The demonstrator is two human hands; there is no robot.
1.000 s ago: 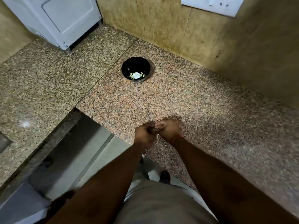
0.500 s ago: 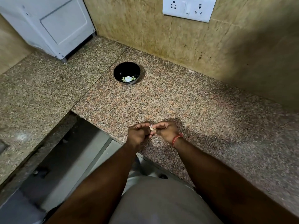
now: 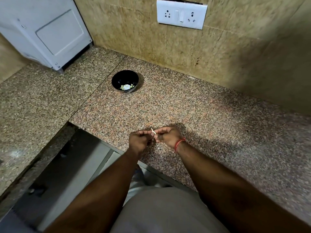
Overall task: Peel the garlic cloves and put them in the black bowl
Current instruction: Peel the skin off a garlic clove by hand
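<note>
1. Nearest, the left hand (image 3: 140,140) and right hand (image 3: 166,137) meet fingertip to fingertip just above the front edge of the bench (image 3: 218,125); both pinch one small garlic clove (image 3: 153,132), and a pale sliver of skin sticks up from it, so the peeling looks to be in hand; holding it between two pinches likely lets one hand steady while the other strips.
2. A red band (image 3: 179,144) circles the right wrist; a few pale flecks lie on the bench under the hands, perhaps shed skin.
3. Beyond, bare granite runs open to the black bowl (image 3: 117,79), well apart from the hands, with pale cloves in its bottom; the reach there looks unobstructed.
4. Farthest, a white appliance (image 3: 50,31) and a socket plate (image 3: 181,14) bound the corner.
</note>
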